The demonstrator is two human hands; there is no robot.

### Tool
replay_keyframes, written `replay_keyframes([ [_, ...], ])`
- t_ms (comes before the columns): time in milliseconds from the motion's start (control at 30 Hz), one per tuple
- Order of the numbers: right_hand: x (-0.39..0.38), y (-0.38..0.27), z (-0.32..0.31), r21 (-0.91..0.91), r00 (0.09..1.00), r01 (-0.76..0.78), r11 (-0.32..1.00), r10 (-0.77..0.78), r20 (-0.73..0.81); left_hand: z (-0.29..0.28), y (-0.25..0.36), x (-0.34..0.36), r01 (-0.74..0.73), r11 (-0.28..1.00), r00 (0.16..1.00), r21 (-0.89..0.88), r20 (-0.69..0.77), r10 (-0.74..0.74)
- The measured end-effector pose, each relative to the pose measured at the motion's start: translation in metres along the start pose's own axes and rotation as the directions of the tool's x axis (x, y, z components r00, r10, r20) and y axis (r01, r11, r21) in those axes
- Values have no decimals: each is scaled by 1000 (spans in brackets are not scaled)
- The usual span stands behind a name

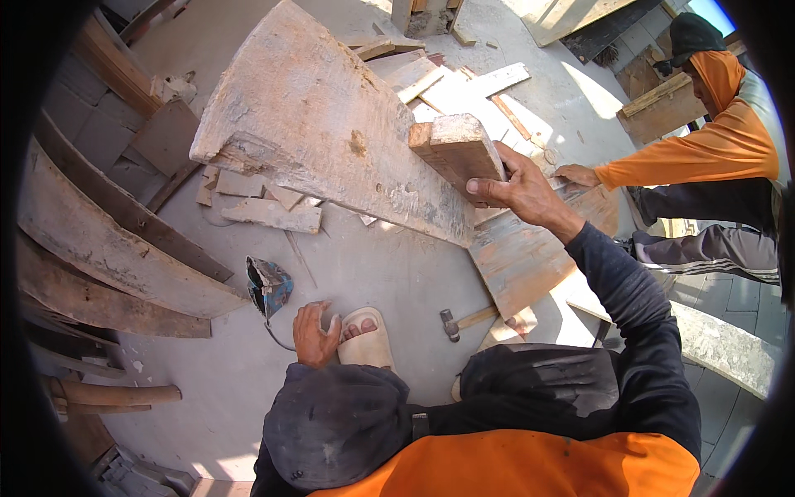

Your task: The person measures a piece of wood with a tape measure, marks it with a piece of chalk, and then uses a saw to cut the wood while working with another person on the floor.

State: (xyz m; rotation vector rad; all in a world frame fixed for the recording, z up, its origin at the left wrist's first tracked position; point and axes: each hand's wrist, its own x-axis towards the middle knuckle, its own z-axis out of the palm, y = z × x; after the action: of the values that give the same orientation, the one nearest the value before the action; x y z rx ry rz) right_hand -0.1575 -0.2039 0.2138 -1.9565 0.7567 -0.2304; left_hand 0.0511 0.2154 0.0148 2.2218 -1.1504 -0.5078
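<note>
My right hand (530, 192) grips a short wooden block (464, 161) that stands out from the face of a big weathered board (306, 116). The thumb lies on the near side of the block; the other fingers are partly hidden behind it. That board meets a second wooden panel (522, 261) at its right end. By my left knee hangs my left hand (315, 334), empty, with its thumb apart from the fingers. Close to it on the floor sits a small open blue-and-black bag (269, 286). A hammer (458, 321) lies in front of my knees, its handle end near the panel.
At the right a co-worker in orange sleeves (691, 157) reaches a hand (577, 175) to the panel. Long curved planks (124, 236) lean along the left. Scrap wood pieces (273, 214) lie beneath and beyond the big board. A pale slab (725, 348) is at the lower right.
</note>
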Motion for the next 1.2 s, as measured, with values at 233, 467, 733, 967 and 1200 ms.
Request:
replay_keyframes([
  [233, -21, -9, 46, 192, 997, 18, 981, -4, -71, -79, 172, 139, -290, 696, 951, -657, -117, 287],
  [467, -49, -24, 70, 271, 999, 31, 962, -35, 12, -86, 202, 182, 51, 330, 996, -942, 72, 51],
  [733, -59, -2, 61, 353, 988, 28, 935, -81, 134, -89, 185, 184, 200, 379, 939, -904, 287, 189],
  [967, -57, -37, 44, 419, 1000, -3, 908, 7, -10, -67, 179, 202, 414, 287, 857, -864, 476, 199],
  [1200, -55, -43, -35, 325, 988, 150, 934, -148, -31, -84, 218, 257, 447, 568, 763, -691, 626, 160],
])
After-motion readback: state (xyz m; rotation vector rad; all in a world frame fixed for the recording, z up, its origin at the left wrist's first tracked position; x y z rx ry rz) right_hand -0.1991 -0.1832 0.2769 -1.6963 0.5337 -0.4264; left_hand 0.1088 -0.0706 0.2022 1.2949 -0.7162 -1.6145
